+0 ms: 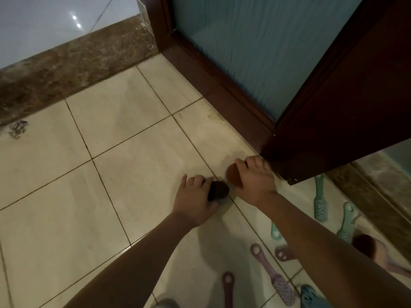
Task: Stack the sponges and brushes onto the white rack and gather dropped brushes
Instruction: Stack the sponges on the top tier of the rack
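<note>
By the door [322, 130], left hand [195, 200] clasps a dark sponge [220, 192], right hand [255, 181] an orange sponge [232, 174] — likely light, squashy, best gripped mid-body.

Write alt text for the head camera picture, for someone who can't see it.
Two bare hands reach down to a tiled floor beside a dark wooden door: the left hand grips a dark brown brush, the right hand a reddish-brown brush. Green brushes and pink brushes lie scattered on the tiles at lower right.

Dim, soft-focus view – glare spots on wall tile [75, 21], edges bowed
</note>
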A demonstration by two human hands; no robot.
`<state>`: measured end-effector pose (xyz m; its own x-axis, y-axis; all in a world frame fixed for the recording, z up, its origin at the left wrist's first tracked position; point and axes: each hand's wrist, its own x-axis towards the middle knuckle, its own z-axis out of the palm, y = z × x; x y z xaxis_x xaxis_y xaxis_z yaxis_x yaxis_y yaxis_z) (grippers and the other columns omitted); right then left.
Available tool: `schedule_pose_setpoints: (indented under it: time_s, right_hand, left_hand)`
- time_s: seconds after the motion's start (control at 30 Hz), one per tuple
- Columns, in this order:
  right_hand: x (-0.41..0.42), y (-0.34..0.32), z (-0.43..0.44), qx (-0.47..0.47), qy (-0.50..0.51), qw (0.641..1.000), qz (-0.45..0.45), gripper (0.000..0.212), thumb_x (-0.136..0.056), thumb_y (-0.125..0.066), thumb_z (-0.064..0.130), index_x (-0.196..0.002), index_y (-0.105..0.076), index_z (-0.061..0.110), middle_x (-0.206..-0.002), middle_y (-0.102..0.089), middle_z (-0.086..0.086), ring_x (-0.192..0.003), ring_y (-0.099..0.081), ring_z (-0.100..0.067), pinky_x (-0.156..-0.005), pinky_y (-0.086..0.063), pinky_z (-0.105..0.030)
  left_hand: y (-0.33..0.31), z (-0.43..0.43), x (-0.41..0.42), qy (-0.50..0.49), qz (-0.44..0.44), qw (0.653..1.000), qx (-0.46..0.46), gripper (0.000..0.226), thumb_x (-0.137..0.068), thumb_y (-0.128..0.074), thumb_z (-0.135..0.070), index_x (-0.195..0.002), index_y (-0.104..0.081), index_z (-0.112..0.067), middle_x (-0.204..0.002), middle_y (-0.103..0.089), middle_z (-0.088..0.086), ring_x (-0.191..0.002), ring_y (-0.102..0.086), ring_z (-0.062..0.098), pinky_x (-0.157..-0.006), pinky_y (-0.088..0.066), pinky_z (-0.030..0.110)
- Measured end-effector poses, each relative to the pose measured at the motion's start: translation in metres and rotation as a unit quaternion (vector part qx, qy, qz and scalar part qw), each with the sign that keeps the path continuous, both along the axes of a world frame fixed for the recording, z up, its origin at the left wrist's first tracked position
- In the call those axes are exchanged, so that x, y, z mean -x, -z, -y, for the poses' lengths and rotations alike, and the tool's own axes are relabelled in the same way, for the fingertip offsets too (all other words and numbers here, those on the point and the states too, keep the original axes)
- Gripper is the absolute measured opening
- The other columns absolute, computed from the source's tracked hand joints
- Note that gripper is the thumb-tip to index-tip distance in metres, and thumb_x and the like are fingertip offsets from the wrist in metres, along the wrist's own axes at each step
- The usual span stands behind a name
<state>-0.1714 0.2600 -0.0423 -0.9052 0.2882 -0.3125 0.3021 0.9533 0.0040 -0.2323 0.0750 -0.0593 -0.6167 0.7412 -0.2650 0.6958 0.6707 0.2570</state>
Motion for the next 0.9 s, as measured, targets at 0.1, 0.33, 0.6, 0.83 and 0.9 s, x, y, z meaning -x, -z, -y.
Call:
schedule_pose_setpoints:
  time_s: [0.1, 0.33, 0.6, 0.83, 0.9]
  right_hand:
    - [0.001, -0.021, 0.003, 0.110, 0.129, 0.985, -0.029, 0.077, -0.079, -0.062, 0.055, -0.138, -0.033, 0.015, -0.131, -0.039, -0.013, -0.117, -0.046, -0.034, -0.095, -0.042, -0.041]
    - [0.005, -0.097, 0.015, 0.245, 0.282, 0.924, -0.081, 0.071, -0.081, -0.057, 0.058, -0.130, -0.044, 0.009, -0.124, -0.043, -0.012, -0.104, -0.057, -0.034, -0.074, -0.040, -0.032]
    - [-0.017, -0.281, 0.052, 0.315, 0.307, 0.891, -0.108, 0.062, -0.081, -0.055, 0.054, -0.126, -0.050, 0.012, -0.121, -0.041, -0.006, -0.099, -0.059, -0.032, -0.079, -0.044, -0.033]
    - [-0.068, -0.471, 0.060, 0.326, 0.327, 0.879, -0.120, 0.056, -0.082, -0.056, 0.057, -0.124, -0.053, 0.018, -0.116, -0.045, -0.004, -0.104, -0.059, -0.032, -0.090, -0.048, -0.038]
    - [-0.085, -0.522, 0.059, 0.344, 0.339, 0.866, -0.129, 0.055, -0.081, -0.056, 0.059, -0.121, -0.054, 0.021, -0.117, -0.045, -0.003, -0.100, -0.059, -0.029, -0.090, -0.049, -0.039]
  left_hand:
    - [-0.018, -0.006, 0.001, -0.135, 0.099, 0.985, -0.048, 0.057, -0.087, -0.041, -0.057, -0.134, -0.046, -0.026, -0.115, -0.054, 0.002, -0.098, -0.057, 0.025, -0.077, -0.046, 0.033]
    - [-0.100, -0.021, 0.002, -0.431, 0.356, 0.800, -0.219, 0.043, -0.094, -0.045, -0.053, -0.095, -0.062, -0.013, -0.081, -0.068, 0.006, -0.068, -0.066, 0.018, -0.053, -0.051, 0.025]
    - [-0.297, 0.003, -0.019, -0.485, 0.410, 0.725, -0.265, 0.044, -0.089, -0.055, -0.054, -0.097, -0.063, -0.011, -0.073, -0.069, 0.002, -0.060, -0.068, 0.015, -0.048, -0.053, 0.026]
    - [-0.489, 0.018, -0.061, -0.459, 0.446, 0.739, -0.210, 0.053, -0.080, -0.070, -0.048, -0.114, -0.049, -0.014, -0.098, -0.064, 0.009, -0.083, -0.067, 0.024, -0.064, -0.061, 0.036]
    - [-0.540, 0.017, -0.073, -0.448, 0.450, 0.746, -0.200, 0.052, -0.080, -0.073, -0.039, -0.117, -0.045, -0.015, -0.098, -0.062, 0.006, -0.083, -0.065, 0.021, -0.068, -0.061, 0.039]
